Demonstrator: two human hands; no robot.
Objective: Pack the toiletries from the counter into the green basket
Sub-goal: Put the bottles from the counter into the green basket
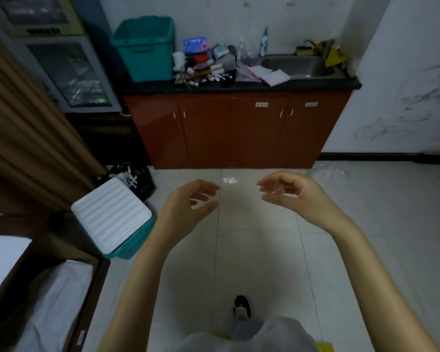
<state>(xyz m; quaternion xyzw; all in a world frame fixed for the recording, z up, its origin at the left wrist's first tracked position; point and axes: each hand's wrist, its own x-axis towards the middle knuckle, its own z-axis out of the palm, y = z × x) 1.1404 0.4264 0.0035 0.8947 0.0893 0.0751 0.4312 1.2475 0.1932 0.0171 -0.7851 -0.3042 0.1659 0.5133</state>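
Note:
The green basket (148, 50) stands empty on the left end of the dark counter (239, 85). Right beside it lies a heap of toiletries (208, 66): small tubes, bottles, a blue packet and a white cup. A tall bottle (264, 41) stands at the wall behind the sink. My left hand (188, 201) and my right hand (290, 191) hover in front of me over the floor, far short of the counter. Both hold nothing, with fingers loosely curled and palms facing each other.
A steel sink (300, 66) fills the counter's right end, with white papers (269, 74) at its edge. Red-brown cabinet doors (234, 133) sit below. A teal box with a white lid (112, 214) leans on the floor at left, by a black bag (135, 179).

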